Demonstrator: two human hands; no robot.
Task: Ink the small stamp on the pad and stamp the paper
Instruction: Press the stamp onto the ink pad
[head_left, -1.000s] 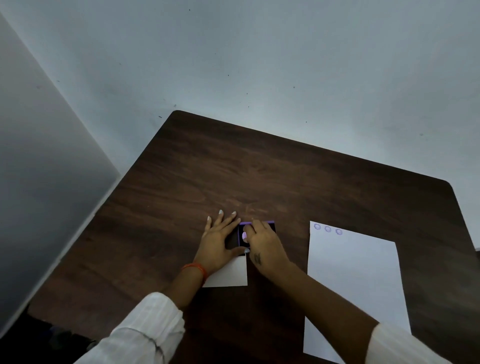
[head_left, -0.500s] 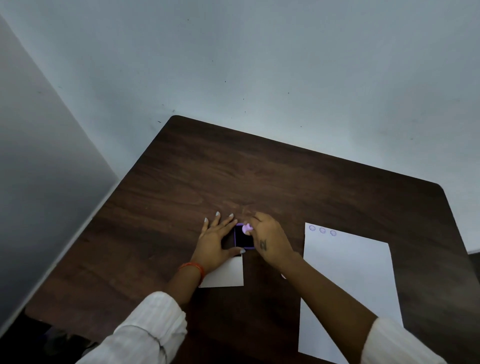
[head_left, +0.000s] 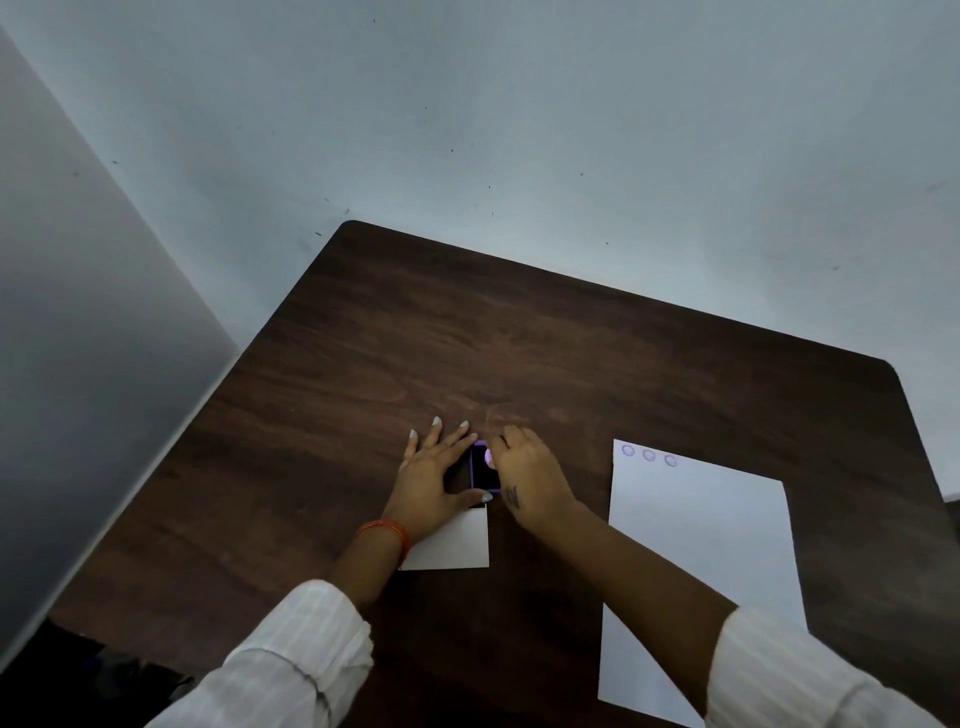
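Pressing the small stamp (head_left: 489, 456) onto the ink pad (head_left: 483, 475) mid-surface (head_left: 519, 353), my right grip (head_left: 524, 480) is clamped on it; my left grip (head_left: 434, 480) lies spread flat beside the pad. The paper (head_left: 701, 551) sits toward the right edge, three prints (head_left: 649, 455) along its far edge.

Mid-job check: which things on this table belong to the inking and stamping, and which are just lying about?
In use:
- stamp, in the right hand
- ink pad, steadied by the left hand
- paper, three purple stamp marks along its top edge

Lying about:
- small white card, partly under the left hand
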